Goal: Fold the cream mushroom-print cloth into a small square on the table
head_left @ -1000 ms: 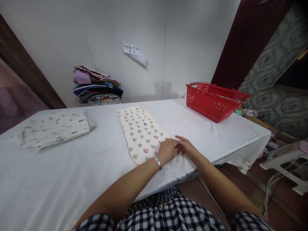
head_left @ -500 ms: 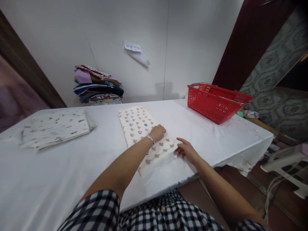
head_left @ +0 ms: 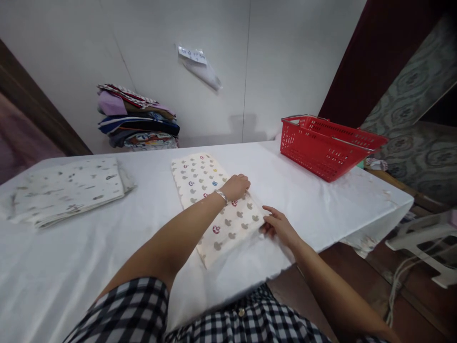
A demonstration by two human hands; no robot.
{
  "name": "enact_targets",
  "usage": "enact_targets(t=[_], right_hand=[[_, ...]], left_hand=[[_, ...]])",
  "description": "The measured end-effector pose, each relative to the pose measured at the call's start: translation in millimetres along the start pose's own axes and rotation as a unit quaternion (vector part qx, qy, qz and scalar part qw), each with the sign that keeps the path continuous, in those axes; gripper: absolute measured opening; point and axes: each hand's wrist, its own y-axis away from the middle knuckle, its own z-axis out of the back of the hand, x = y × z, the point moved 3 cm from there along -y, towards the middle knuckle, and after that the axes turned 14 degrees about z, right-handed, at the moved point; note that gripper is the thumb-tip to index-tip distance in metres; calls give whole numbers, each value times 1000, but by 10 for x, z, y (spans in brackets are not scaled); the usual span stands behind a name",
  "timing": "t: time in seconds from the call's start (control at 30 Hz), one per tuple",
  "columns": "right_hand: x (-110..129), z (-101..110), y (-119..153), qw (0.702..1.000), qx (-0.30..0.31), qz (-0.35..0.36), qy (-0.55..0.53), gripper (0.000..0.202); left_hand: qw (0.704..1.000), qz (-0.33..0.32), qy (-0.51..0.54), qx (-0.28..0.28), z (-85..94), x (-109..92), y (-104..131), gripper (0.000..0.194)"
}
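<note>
A folded cream cloth [head_left: 228, 231] printed with grey, red, blue and yellow mushroom shapes lies on the white-covered table, its lower end towards me. My left hand [head_left: 235, 187], with a bracelet at the wrist, is closed on the cloth's right edge about midway along; its fingertips are partly hidden. At the near right corner, my right hand [head_left: 279, 226] has that corner between its fingers, with the upper digit stretched out free above it. The fingers beneath the corner are partly in shadow.
A folded white patterned cloth [head_left: 76, 188] lies at the left on the table [head_left: 143, 252]. Behind it stands a stack of folded fabrics [head_left: 139, 121] by the wall. A red basket [head_left: 326, 150] sits at the back right. Beyond the right edge is a white plastic stool [head_left: 421, 247].
The near part of the cloth now lies flatter, with its lower left corner spread out and more red prints showing. My left hand has shifted slightly up along the edge. The view has tilted slightly.
</note>
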Motion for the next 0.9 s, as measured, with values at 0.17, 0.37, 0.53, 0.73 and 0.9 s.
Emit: enact_targets(t=[0.17, 0.37, 0.53, 0.73, 0.9], right_hand=[[19, -2, 8, 1000, -11, -12, 0, 62], [-15, 30, -20, 999, -7, -42, -33, 60], [4, 57, -50, 993, 45, -89, -59, 42], [70, 120, -124, 980, 90, -170, -47, 22], [108, 117, -233, 972, 109, -207, 9, 24]], left_hand=[[997, 30, 60, 29, -224, -51, 27, 26], [963, 171, 193, -72, 50, 243, 502, 34], [872, 416, 223, -127, 298, 760, 1463, 37], [631, 601, 490, 14, 148, 611, 2310, 68], [619, 554, 547, 107, 47, 223, 2228, 68]])
